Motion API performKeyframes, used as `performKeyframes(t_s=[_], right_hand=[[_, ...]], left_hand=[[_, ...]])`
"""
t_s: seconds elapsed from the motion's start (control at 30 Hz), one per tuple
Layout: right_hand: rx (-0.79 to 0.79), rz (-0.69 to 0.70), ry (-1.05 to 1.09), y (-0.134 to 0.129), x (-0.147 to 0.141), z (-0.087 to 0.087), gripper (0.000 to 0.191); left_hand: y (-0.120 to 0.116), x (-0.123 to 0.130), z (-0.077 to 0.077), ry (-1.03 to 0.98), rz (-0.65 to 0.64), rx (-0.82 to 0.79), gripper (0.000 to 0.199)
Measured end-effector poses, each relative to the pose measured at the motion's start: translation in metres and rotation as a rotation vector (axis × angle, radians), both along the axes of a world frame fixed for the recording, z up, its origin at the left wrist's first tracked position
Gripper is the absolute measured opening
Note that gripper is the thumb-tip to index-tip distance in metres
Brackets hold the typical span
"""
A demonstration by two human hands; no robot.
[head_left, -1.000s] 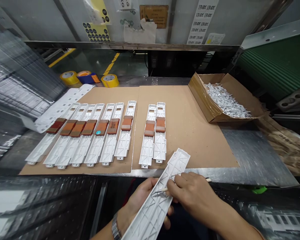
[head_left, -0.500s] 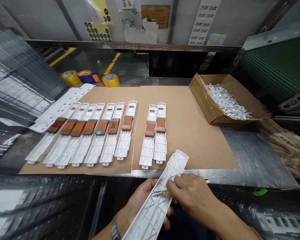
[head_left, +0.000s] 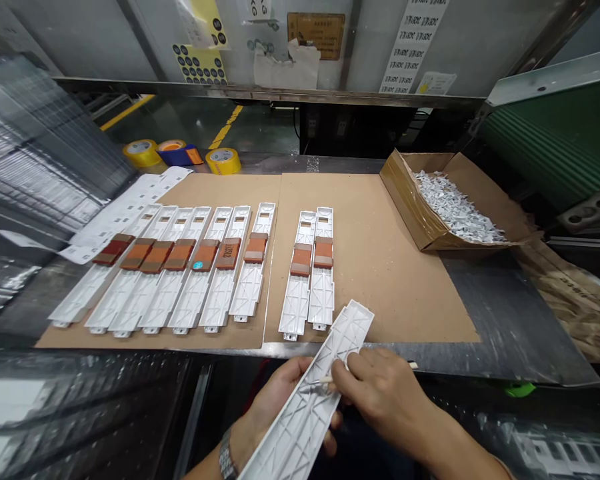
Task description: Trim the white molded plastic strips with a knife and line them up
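A long white ribbed plastic part point(head_left: 313, 393) lies tilted across the front of the bench, its far end over the cardboard's edge. My left hand point(head_left: 275, 397) is wrapped round it from the left and below, with fingertips showing past its right side. My right hand point(head_left: 380, 393) is closed on a thin tool with a pale handle point(head_left: 414, 365), whose metal tip point(head_left: 307, 386) rests at the ribs in the middle of the part. Beyond it, two white parts with orange-brown blocks point(head_left: 300, 260) lie side by side on the cardboard sheet point(head_left: 380, 267).
Several more white parts with brown blocks point(head_left: 205, 255) lie in a row at the left. A cardboard box point(head_left: 415, 213) of small white pieces point(head_left: 455, 207) stands at the back right. Tape rolls point(head_left: 223, 161) sit at the back left, beside printed label sheets point(head_left: 125, 213).
The held white part and both hands have shifted very slightly to the left. Both grips look the same, and the tool tip stays at the ribs.
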State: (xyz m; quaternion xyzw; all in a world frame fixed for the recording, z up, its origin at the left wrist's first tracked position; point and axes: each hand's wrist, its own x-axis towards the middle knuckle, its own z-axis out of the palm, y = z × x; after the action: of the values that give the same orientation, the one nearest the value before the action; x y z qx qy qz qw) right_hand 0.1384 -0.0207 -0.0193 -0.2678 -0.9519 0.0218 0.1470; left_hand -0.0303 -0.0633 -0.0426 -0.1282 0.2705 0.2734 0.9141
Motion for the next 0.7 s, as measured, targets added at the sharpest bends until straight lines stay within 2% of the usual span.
performKeyframes(t_s=[0.13,0.2,0.23,0.3,0.37,0.4,0.5,0.57,0.63,0.7], right_hand=[[-0.023,0.026,0.164,0.005,0.001,0.008,0.023],[-0.062,-0.024,0.258,0.011,0.008,0.009,0.023],[-0.077,-0.098,0.29,0.015,0.014,0.006,0.021],[-0.067,-0.348,0.283,0.029,0.03,-0.007,0.019],[0.002,-0.639,0.166,0.046,0.048,-0.03,0.025],[0.053,-0.729,0.082,0.056,0.057,-0.043,0.029],[0.106,-0.757,-0.016,0.082,0.077,-0.08,0.032],[0.128,-0.745,-0.028,0.092,0.083,-0.094,0.033],[0.16,-0.74,-0.027,0.094,0.083,-0.093,0.034],[0.172,-0.685,0.016,0.089,0.075,-0.076,0.036]], left_hand=[[0.001,-0.008,0.003,-0.016,0.012,0.031,0.04],[0.002,-0.012,0.004,-0.029,0.035,0.042,0.043],[0.003,-0.015,0.005,-0.03,0.045,0.045,0.044],[0.005,-0.02,0.006,-0.019,0.059,0.051,0.045],[0.008,-0.025,0.006,0.011,0.076,0.06,0.046],[0.009,-0.028,0.007,0.029,0.08,0.061,0.047],[0.011,-0.036,0.008,0.08,0.096,0.087,0.054],[0.01,-0.04,0.011,0.091,0.086,0.128,0.059],[0.008,-0.042,0.017,0.08,0.042,0.182,0.066],[0.008,-0.042,0.026,0.103,0.05,0.264,0.066]])
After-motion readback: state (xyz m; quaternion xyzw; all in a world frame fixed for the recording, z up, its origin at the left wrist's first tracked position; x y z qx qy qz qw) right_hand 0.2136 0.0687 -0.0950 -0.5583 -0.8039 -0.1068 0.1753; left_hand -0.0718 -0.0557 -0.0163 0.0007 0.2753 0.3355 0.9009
